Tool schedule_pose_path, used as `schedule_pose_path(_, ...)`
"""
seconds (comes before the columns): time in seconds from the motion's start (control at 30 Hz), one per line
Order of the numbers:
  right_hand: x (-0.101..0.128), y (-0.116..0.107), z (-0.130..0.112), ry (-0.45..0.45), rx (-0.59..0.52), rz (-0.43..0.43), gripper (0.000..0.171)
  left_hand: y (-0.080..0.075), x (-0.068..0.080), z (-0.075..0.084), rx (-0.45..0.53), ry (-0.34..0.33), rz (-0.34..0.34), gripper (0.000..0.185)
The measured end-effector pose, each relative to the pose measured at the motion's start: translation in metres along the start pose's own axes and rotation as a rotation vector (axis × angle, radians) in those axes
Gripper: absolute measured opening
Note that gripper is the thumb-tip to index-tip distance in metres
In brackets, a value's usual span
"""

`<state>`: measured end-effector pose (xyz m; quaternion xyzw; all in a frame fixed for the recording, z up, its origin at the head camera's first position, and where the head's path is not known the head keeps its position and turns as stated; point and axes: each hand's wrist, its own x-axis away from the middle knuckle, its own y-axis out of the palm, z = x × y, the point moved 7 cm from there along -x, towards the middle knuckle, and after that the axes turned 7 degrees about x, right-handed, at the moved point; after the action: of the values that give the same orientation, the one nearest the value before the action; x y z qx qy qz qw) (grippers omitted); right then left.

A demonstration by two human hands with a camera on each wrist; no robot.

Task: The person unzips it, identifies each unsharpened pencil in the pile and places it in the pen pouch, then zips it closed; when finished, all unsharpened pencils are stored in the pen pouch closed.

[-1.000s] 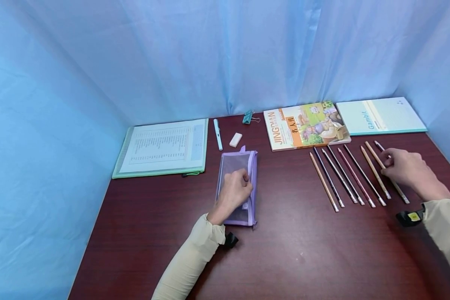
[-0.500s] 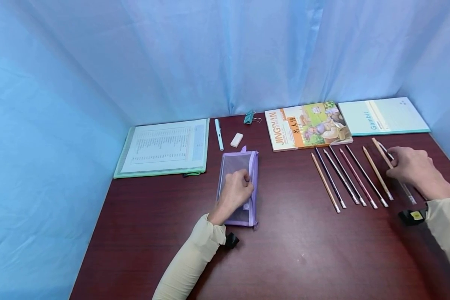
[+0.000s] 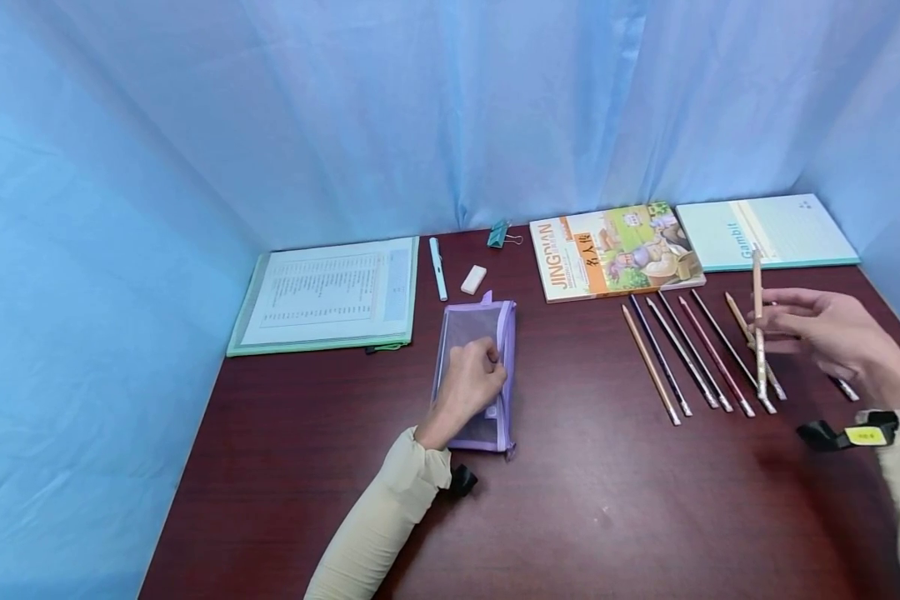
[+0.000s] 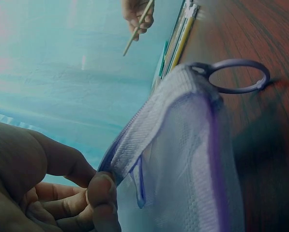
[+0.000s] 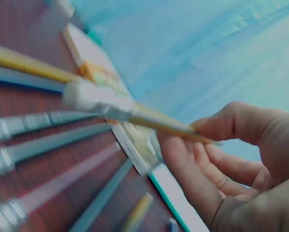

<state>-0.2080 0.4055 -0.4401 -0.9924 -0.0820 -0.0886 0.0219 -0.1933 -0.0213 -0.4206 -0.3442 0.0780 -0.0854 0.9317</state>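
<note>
right hand [image 3: 832, 333] pinches one pencil [image 3: 757, 292], raised off the bench [image 3: 607, 517]; left hand [image 3: 468, 379] pinches the pouch [image 3: 472, 321] at its edge, well apart to the left. lifting this pencil looks done; the other pencils [image 3: 715, 352] are left lying on the bench, one partly hidden by the right hand. whether anything is inside the pouch is hard to tell through the mesh, and the right wrist view is blurred

Pale blue drapes [image 3: 345, 108] fill the top and left of the frame, loosely folded, with a dark reddish wood-grain tabletop [image 3: 607, 517] below, kinda shiny around bottom center.
</note>
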Motion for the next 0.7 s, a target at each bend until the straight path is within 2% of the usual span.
schedule_pose_path(0.07, 0.0, 0.01, 0.003, -0.026, -0.274, -0.096, 0.041, 0.0, 0.0, 0.0, -0.003, -0.001, 0.003, 0.005)
schedule_pose_path(0.1, 0.0, 0.016, 0.005, -0.031, -0.367, -0.141, 0.043, -0.001, 0.0, 0.0, -0.004, 0.0, 0.004, 0.006)
schedule_pose_path(0.17, -0.001, 0.027, 0.008, -0.039, -0.469, -0.223, 0.046, -0.001, 0.0, 0.0, -0.005, -0.001, 0.005, 0.006)
schedule_pose_path(0.3, -0.002, 0.046, 0.014, -0.04, -0.589, -0.344, 0.048, -0.001, -0.001, 0.0, -0.001, -0.003, 0.002, 0.007)
schedule_pose_path(0.47, -0.005, 0.066, 0.019, -0.038, -0.661, -0.415, 0.049, 0.0, -0.001, -0.001, 0.006, -0.014, -0.003, 0.007)
schedule_pose_path(0.7, -0.01, 0.095, 0.018, -0.005, -0.572, -0.371, 0.044, 0.0, -0.001, -0.001, -0.001, -0.019, -0.004, 0.007)
